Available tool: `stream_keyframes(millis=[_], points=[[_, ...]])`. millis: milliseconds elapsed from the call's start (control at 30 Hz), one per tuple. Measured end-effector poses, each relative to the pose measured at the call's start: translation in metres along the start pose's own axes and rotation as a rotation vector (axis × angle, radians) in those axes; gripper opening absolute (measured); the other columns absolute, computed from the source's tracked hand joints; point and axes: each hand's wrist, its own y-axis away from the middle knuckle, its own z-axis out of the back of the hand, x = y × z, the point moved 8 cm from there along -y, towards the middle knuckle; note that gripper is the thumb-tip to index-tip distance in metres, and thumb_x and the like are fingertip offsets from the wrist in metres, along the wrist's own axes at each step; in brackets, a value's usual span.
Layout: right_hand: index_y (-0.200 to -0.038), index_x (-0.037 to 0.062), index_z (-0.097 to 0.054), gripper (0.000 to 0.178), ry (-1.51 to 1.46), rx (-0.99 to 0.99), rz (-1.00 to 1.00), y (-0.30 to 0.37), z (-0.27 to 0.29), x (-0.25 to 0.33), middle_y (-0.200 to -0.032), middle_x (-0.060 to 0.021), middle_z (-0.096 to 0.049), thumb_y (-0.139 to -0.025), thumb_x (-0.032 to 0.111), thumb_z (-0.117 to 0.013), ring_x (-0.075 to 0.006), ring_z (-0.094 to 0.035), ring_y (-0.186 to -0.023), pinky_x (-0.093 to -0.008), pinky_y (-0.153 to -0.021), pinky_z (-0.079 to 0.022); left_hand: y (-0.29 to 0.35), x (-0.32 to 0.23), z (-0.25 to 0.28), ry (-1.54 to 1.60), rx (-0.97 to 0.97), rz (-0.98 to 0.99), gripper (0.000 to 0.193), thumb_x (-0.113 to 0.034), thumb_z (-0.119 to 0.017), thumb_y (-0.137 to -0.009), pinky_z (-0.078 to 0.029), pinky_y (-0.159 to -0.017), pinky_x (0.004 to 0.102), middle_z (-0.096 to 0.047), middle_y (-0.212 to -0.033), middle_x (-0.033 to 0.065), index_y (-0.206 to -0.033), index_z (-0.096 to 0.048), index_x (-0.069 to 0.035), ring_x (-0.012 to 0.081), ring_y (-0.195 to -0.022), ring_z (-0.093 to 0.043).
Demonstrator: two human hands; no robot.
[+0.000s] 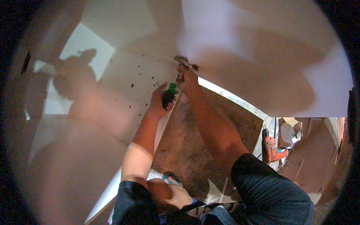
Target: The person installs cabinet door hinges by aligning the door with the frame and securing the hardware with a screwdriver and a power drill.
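Note:
My left hand (159, 100) is closed around the green and black handle of a screwdriver (172, 87). Its thin metal shaft points up and away toward a small metal cabinet hinge (181, 59) where the pale panels meet. My right hand (188, 79) is closed at the hinge, its fingers gripping the metal beside the shaft's end. The screwdriver's tip is hidden by those fingers. Small dark specks and marks (132, 86) dot the pale panel left of my hands.
Below my arms lies a brown, stained board (187, 138) with a white edge. An orange-red power drill (273, 147) rests at the right, with an open carton (288, 131) behind it. Tall pale panels (262, 63) rise ahead, crossed by shadows. A foot in a sandal (171, 177) shows below.

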Motion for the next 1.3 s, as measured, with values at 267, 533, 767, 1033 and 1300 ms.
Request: stream_keyframes(millis=[267,533,767,1033,1300], points=[[-0.105,0.0121,-0.066,0.011,-0.062,-0.024,-0.006,-0.013,0.013,-0.012,-0.078,0.0028,-0.059,-0.103,0.02,-0.058,-0.007,-0.045,-0.058,-0.0226,-0.048,-0.037,0.02,-0.04,-0.016,-0.905,-0.369,-0.595,0.042,-0.044,-0.072,-0.091,-0.039,-0.041,0.0301,-0.066,-0.072,0.0075,-0.083,-0.07,-0.003,0.0148,-0.045,-0.053],[-0.106,0.0173,-0.063,0.008,0.001,-0.147,-0.246,0.054,-0.032,0.055,-0.085,0.0016,-0.064,-0.104,0.022,-0.057,-0.0089,-0.047,-0.054,-0.0234,-0.045,-0.04,0.066,-0.055,-0.032,-0.436,-0.013,-0.028,0.021,-0.023,-0.075,-0.087,-0.038,-0.044,0.0308,-0.061,-0.07,0.0053,-0.083,-0.065,-0.005,0.0121,-0.056,-0.055],[-0.118,0.0134,-0.061,0.017,0.302,0.091,0.037,0.115,-0.221,0.235,-0.095,-0.0018,-0.067,-0.103,0.016,-0.055,-0.016,-0.061,-0.079,-0.0329,-0.077,-0.052,0.152,-0.22,-0.069,-0.183,0.023,-0.383,0.02,-0.018,-0.077,-0.087,-0.032,-0.042,0.0252,-0.053,-0.069,-0.0014,-0.092,-0.062,-0.005,0.0084,-0.052,-0.049],[-0.127,0.0069,-0.056,0.025,0.065,0.236,0.16,0.138,-0.33,0.323,-0.108,-0.0081,-0.07,-0.103,0.01,-0.052,-0.0196,-0.067,-0.093,-0.0359,-0.085,-0.052,0.26,-0.364,-0.095,-0.504,-0.388,-0.933,0.032,-0.03,-0.075,-0.091,-0.035,-0.05,0.0261,-0.056,-0.066,-0.0035,-0.075,-0.067,-0.003,0.0061,-0.058,-0.049],[-0.124,0.007,-0.058,0.023,0.002,0.261,0.197,0.136,-0.342,0.329,-0.104,-0.008,-0.071,-0.1,0.008,-0.057,-0.0184,-0.067,-0.089,-0.0337,-0.081,-0.052,0.27,-0.379,-0.1,-0.562,-0.419,-1.106,0.036,-0.031,-0.072,-0.095,-0.041,-0.058,0.0281,-0.057,-0.064,-0.0022,-0.076,-0.069,-0.001,0.0085,-0.06,-0.051]])
